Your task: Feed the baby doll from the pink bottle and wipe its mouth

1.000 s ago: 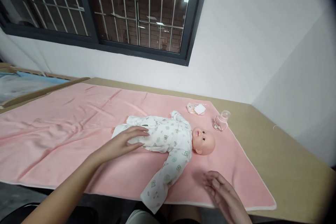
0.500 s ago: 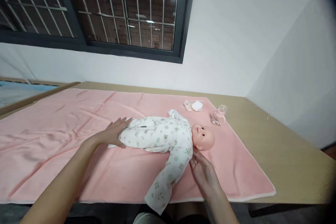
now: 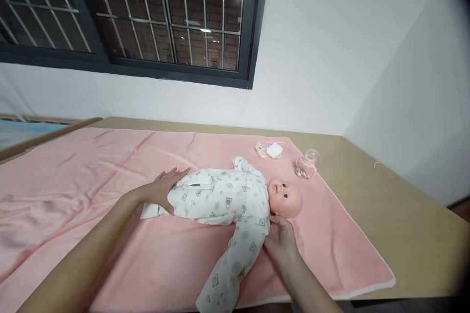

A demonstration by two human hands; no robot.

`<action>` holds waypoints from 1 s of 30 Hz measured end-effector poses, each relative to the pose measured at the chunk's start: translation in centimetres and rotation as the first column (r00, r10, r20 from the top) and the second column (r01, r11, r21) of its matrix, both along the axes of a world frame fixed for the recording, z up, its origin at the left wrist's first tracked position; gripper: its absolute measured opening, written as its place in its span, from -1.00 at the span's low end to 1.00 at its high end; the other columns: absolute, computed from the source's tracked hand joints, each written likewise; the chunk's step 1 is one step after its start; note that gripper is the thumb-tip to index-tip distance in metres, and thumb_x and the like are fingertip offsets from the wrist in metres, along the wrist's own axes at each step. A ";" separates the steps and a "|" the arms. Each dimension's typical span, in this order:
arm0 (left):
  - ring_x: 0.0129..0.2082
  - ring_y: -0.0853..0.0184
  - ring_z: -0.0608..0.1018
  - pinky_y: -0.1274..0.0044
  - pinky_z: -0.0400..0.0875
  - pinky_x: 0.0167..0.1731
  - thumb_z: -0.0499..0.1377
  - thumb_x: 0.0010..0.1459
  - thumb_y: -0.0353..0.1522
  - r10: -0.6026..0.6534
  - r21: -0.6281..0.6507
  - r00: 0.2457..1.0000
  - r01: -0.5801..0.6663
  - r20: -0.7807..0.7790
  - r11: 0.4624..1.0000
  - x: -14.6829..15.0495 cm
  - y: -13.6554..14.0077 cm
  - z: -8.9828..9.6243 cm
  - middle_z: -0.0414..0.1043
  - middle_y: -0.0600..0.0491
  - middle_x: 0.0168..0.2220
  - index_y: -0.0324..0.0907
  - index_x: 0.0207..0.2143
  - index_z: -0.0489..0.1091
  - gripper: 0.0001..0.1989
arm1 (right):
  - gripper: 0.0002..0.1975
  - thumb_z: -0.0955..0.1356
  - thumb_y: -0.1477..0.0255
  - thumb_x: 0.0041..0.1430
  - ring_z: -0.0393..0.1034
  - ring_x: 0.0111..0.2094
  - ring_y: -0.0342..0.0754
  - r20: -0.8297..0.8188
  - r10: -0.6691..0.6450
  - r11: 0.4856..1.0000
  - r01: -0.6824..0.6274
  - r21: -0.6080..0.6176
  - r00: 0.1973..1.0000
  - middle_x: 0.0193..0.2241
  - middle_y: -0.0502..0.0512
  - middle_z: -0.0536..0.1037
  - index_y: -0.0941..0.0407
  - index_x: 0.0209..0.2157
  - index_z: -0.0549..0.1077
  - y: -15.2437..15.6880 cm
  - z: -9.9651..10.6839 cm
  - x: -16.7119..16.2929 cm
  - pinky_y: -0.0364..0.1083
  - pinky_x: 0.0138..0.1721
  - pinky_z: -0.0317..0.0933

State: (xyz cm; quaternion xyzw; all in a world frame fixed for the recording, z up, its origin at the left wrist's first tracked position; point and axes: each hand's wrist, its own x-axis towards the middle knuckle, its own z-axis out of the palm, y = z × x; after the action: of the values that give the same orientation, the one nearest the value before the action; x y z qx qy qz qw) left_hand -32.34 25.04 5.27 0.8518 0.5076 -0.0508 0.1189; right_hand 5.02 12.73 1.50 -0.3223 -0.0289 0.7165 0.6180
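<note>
A baby doll (image 3: 285,198) lies on its back, head to the right, in a white patterned outfit (image 3: 223,195). The near sleeve stretches toward me past the table's front edge. Across the doll's leg end rests my left hand (image 3: 166,190), open, with fingers spread over the cloth and thumb on the near side. My right hand (image 3: 282,238) is at the doll's near shoulder, just below the head. Its fingers are bent around the cloth by the neck, and some fingertips are hidden there.
A pink blanket (image 3: 121,156) with several creases covers much of the wooden table (image 3: 367,195). Behind the doll's head stand a clear pink baby bottle (image 3: 307,164) and a small plastic packet with a white square (image 3: 274,150). Beyond rises a white wall with a barred window (image 3: 176,14).
My right hand's fingers have bent in more at the doll's shoulder. My left hand stays over the legs. The view has shifted slightly, and the doll appears lower.
</note>
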 end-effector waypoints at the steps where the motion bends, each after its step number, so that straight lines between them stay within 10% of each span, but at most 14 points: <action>1: 0.38 -0.11 -0.22 0.07 -0.22 0.30 0.33 -0.28 0.05 0.002 0.014 1.000 -0.002 0.008 1.000 0.1 0.0 0.0 -0.21 -0.10 0.40 -0.12 0.40 -0.41 0.36 | -0.84 0.33 0.62 -0.29 0.49 -0.42 0.02 0.006 -0.002 1.000 0.002 -0.008 1.000 -0.54 0.03 0.58 0.13 -0.56 0.43 0.1 0.1 0.0 0.03 -0.20 0.39; 10: 0.28 -0.07 0.19 0.25 0.09 0.23 0.25 -0.10 -0.07 -0.016 0.179 0.984 -0.016 0.175 0.984 0.4 -0.8 -0.5 0.09 -0.14 0.32 -0.15 0.39 -0.17 0.08 | -0.85 0.34 0.63 -0.27 0.44 -0.49 -0.04 -0.002 0.016 1.000 -0.016 0.000 1.000 -0.54 0.01 0.57 0.11 -0.61 0.32 0.5 0.8 1.0 0.01 -0.24 0.37; 30: 0.27 -0.02 0.20 0.06 -0.20 0.29 0.23 -0.07 0.04 0.048 0.168 0.982 -0.079 0.185 0.983 1.7 -0.2 -1.7 0.12 -0.07 0.31 -0.04 0.39 -0.23 0.09 | -0.87 0.32 0.62 -0.22 0.42 -0.50 -0.11 0.008 -0.107 0.994 0.107 -0.005 0.994 -0.57 -0.03 0.54 0.11 -0.56 0.36 2.9 -0.1 2.9 -0.12 -0.40 0.37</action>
State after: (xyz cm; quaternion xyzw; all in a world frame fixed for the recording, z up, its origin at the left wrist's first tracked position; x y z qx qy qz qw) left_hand -30.65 24.88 3.59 0.8434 0.5243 0.0748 0.0908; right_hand 7.94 15.65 1.39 -0.3278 -0.0119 0.6813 0.6544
